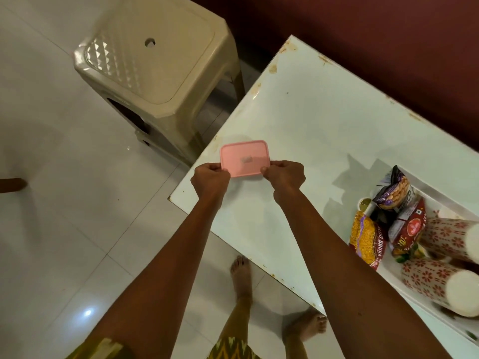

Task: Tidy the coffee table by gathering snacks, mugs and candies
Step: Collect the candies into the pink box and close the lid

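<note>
A small pink lidded box (243, 156) sits near the left corner of the white coffee table (305, 120). My left hand (210, 177) pinches its near left edge and my right hand (283, 174) pinches its near right edge. At the right, a white tray (440, 200) holds a purple snack packet (394, 190), a yellow snack packet (366, 242), a red snack packet (408, 229) and two red-patterned mugs (440, 283) lying on their sides.
A beige plastic stool (155, 63) stands on the white tiled floor to the left of the table. A dark red wall (388, 35) runs behind the table. My bare feet (241, 270) stand at the table's near edge.
</note>
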